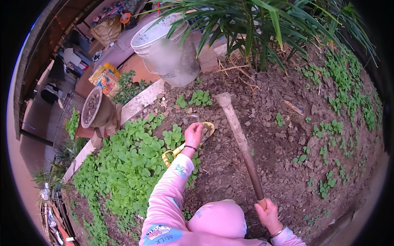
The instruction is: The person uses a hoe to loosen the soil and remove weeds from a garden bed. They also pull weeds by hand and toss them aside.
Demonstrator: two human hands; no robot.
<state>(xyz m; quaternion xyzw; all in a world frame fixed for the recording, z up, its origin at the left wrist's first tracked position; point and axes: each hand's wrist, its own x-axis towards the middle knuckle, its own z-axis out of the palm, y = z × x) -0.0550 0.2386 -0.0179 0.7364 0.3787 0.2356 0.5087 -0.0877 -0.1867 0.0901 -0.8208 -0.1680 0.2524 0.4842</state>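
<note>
My right hand [268, 216] grips the wooden handle of a hoe [243, 144] near its lower end. The hoe's soil-caked head end rests on the bare dirt farther off. With fingers curled, my left hand [193, 135] is over a small yellow hand trowel [210, 129] whose looped handle shows behind my wrist. Whether my left fingers hold anything is hidden. Just beyond them is a small clear, shiny scrap [194, 117], possibly plastic. Dense green seedlings [132, 163] grow to the left of my left arm.
A dirty white bucket [184, 69] stands at the bed's far edge, beside a long-leaved plant [255, 33]. A pale border [141, 101] runs along the left, with a soil-filled pot [103, 113] near it. Sparse seedlings [329, 184] dot the soil at right. My bent knee [218, 218] is in front.
</note>
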